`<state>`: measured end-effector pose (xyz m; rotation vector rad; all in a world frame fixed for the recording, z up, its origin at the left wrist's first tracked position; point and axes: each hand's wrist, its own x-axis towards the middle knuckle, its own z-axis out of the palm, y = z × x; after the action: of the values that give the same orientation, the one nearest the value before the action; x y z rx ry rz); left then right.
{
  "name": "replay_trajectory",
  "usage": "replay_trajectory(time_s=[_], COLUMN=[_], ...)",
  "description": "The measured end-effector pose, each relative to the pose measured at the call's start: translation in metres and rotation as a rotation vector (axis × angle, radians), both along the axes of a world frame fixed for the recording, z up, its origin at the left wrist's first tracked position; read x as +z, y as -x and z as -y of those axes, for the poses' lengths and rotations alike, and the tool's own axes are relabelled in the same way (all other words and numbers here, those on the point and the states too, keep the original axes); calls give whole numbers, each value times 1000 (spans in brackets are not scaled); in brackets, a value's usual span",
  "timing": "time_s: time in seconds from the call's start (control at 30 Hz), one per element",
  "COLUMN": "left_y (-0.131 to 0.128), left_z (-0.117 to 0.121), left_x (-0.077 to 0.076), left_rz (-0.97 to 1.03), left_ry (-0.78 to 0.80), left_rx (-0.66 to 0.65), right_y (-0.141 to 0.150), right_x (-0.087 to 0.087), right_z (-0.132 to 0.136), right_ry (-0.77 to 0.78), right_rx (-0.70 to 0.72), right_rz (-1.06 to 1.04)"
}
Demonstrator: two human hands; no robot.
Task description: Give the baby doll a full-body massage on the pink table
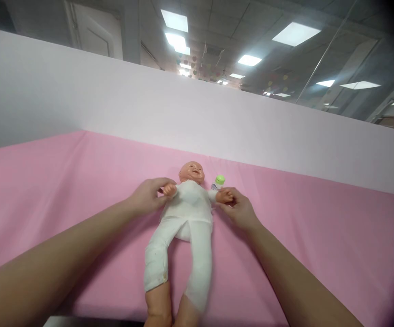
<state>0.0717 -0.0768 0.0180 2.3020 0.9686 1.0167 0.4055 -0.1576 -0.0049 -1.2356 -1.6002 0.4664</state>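
The baby doll [186,213] in a white suit lies on its back in the middle of the pink cloth [64,181]. The left hand [147,196] grasps 1 doll hand, and the right hand [239,209] grasps the other. A green-capped bottle [218,182] stands just beside the doll's head

This looks like a big office or training room, not a home. The ceiling [238,32] is made of square tiles with flat bright light panels [295,33] set in it. A plain white screen [169,113] stands behind a worktop covered with a pink cloth [64,181]. A white door [96,32] shows at the back, and small coloured decorations [197,68] hang far off.
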Motion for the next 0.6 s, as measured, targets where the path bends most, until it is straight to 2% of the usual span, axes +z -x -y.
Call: replay_trajectory(time_s=[0.07,0.17,0.27,0.37,0.43,0.6], left_y=[-7,-9,-8,-8,-7,14], left_z=[7,7,5,5,4,-23], left_x=[-2,-7,-10,-9,-7,-11], left_rz=[-147,-250,-264,-194,-100,215], left_ry=[-86,-171,-217,-201,-123,185], left_rx=[-129,-208,-213,-127,8,383], right_y=[17,27,26,20,12,-25], right_x=[1,-1,-3,-3,-2,-9], right_z=[6,10,9,8,5,-16], right_ry=[-77,-159,-179,-129,-53,99], right_rx=[118,196,177,143,82,-216], right_rz=[226,480,526,391,217,-284])
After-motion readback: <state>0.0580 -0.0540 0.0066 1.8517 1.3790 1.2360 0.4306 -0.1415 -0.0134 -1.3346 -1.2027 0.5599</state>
